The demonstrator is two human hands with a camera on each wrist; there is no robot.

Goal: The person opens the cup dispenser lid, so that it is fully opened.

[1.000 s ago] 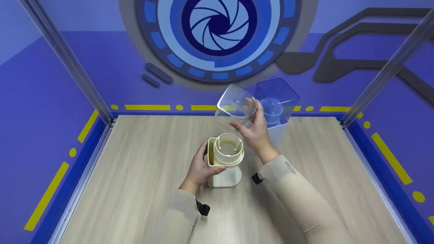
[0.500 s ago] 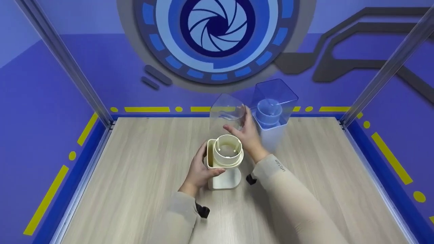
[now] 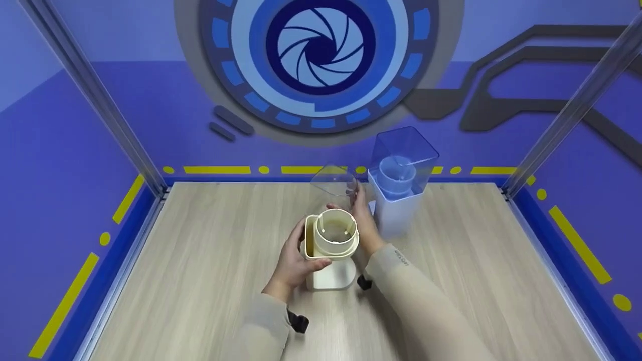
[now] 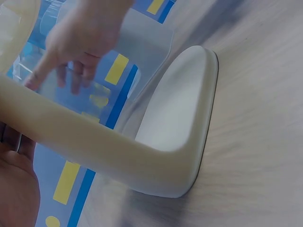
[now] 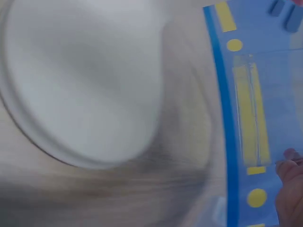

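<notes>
A cream stand (image 3: 311, 240) with a round collar (image 3: 337, 248) on top and a flat base (image 3: 332, 276) is upright near the middle of the table. My left hand (image 3: 293, 260) grips its upper part from the left, thumb across the front. Behind the stand, my right hand (image 3: 365, 223) holds a clear container (image 3: 333, 181) by its right side, partly hidden by the collar. In the left wrist view the stand's white base (image 4: 173, 104) rests on the table, with the clear container (image 4: 144, 40) beyond it.
A second dispenser (image 3: 398, 213), white below with a blue clear top (image 3: 424, 173), stands behind and to the right of my right hand. Blue patterned walls (image 3: 100, 125) and metal posts (image 3: 95, 95) border the wooden table (image 3: 200, 281).
My right hand has moved down and to the left with the clear container, now lower behind the collar. My left hand keeps its grip on the stand.
</notes>
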